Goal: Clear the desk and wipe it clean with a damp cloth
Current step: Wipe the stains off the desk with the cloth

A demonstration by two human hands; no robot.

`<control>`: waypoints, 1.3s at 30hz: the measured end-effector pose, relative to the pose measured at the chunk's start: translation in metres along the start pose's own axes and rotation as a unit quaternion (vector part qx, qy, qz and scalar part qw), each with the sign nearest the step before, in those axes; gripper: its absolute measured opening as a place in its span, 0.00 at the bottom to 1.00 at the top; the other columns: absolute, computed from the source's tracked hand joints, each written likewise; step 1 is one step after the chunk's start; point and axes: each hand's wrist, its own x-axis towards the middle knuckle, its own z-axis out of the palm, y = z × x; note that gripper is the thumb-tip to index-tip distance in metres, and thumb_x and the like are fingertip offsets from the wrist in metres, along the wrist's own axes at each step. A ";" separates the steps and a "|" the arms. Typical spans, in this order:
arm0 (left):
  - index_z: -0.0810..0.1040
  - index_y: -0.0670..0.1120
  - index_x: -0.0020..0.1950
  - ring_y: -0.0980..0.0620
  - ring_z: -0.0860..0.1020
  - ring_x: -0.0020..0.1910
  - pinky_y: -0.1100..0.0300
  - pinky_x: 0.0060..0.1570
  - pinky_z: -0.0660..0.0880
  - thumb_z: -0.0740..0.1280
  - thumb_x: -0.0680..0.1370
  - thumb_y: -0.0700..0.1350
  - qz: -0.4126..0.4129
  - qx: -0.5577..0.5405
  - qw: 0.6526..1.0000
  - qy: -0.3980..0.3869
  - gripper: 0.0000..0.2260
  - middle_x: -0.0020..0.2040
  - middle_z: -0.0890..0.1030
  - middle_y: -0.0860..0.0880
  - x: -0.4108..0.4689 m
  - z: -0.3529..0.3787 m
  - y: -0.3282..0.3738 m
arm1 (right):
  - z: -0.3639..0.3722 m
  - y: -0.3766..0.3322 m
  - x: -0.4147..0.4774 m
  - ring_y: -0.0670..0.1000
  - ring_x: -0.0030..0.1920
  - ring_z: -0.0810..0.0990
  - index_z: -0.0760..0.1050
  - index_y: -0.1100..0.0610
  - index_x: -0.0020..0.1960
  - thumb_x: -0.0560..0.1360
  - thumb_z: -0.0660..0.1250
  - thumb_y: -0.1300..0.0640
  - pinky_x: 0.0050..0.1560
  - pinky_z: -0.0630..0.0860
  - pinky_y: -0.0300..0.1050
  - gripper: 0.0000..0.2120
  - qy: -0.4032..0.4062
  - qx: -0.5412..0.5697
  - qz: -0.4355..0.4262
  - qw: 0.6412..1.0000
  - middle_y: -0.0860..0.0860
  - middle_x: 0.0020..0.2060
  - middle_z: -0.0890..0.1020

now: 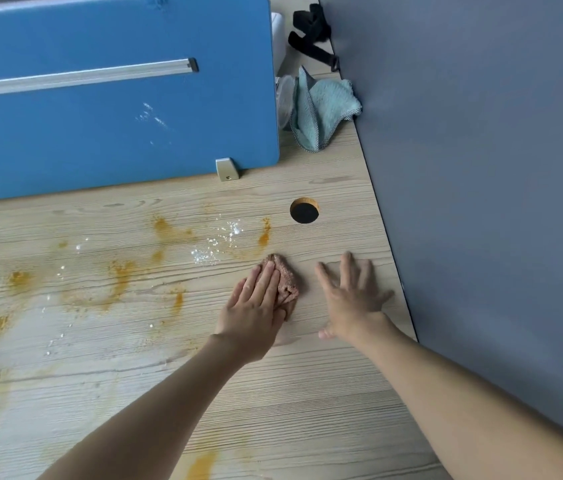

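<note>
A small pink cloth (286, 279) lies bunched on the light wooden desk (273, 393). My left hand (256, 306) presses flat on it with straight fingers, covering its left part. My right hand (352, 296) rests spread and flat on the bare desk just to the right of the cloth, holding nothing. Orange stains (121, 275) and white crumbs (204, 254) are smeared over the desk to the left of and beyond the cloth.
A blue divider panel (117, 98) stands along the desk's far side. A round cable hole (304, 210) sits beyond my hands. A teal cloth (321, 109) lies crumpled at the back, with a black strap (311, 32) behind it. A grey wall (481, 168) bounds the right edge.
</note>
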 end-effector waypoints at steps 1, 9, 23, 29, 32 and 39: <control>0.31 0.47 0.79 0.49 0.30 0.77 0.52 0.78 0.38 0.28 0.75 0.61 -0.005 -0.001 1.000 -0.005 0.35 0.78 0.29 0.51 0.000 -0.001 -0.001 | 0.003 -0.001 0.000 0.70 0.76 0.32 0.29 0.39 0.78 0.66 0.78 0.38 0.65 0.56 0.83 0.63 -0.001 0.001 0.005 1.000 0.57 0.76 0.26; 0.32 0.46 0.79 0.49 0.30 0.77 0.52 0.77 0.35 0.40 0.83 0.60 -0.006 0.011 1.000 0.009 0.31 0.79 0.30 0.49 0.029 -0.010 0.003 | 0.005 -0.001 0.001 0.68 0.77 0.31 0.30 0.38 0.78 0.67 0.79 0.40 0.66 0.56 0.82 0.62 0.000 0.010 0.011 1.000 0.55 0.76 0.26; 0.33 0.45 0.79 0.48 0.32 0.78 0.50 0.78 0.37 0.43 0.84 0.60 -0.022 -0.004 1.000 -0.003 0.32 0.79 0.32 0.49 0.052 -0.023 0.002 | -0.012 -0.005 0.008 0.72 0.76 0.32 0.29 0.40 0.78 0.63 0.80 0.37 0.66 0.58 0.82 0.67 -0.020 -0.061 -0.017 0.998 0.55 0.75 0.24; 0.33 0.45 0.79 0.47 0.32 0.78 0.50 0.78 0.39 0.42 0.83 0.61 -0.042 -0.032 0.998 -0.029 0.32 0.79 0.31 0.49 0.052 -0.028 0.007 | -0.018 -0.001 0.005 0.70 0.77 0.37 0.37 0.37 0.79 0.68 0.78 0.40 0.64 0.65 0.78 0.57 0.001 -0.057 -0.025 0.998 0.51 0.78 0.31; 0.32 0.45 0.79 0.46 0.32 0.78 0.49 0.78 0.39 0.42 0.84 0.60 -0.049 -0.018 0.998 -0.017 0.32 0.79 0.31 0.49 0.064 -0.029 0.009 | -0.015 -0.001 0.008 0.70 0.77 0.35 0.36 0.38 0.79 0.69 0.77 0.42 0.65 0.63 0.79 0.57 0.007 -0.058 -0.026 0.998 0.52 0.78 0.30; 0.33 0.45 0.79 0.48 0.32 0.78 0.50 0.78 0.40 0.42 0.84 0.59 -0.031 -0.018 0.999 0.010 0.31 0.79 0.31 0.50 0.057 -0.021 0.000 | -0.012 0.002 0.010 0.68 0.77 0.33 0.37 0.36 0.79 0.69 0.78 0.44 0.67 0.56 0.81 0.57 0.011 -0.042 -0.027 0.999 0.51 0.78 0.29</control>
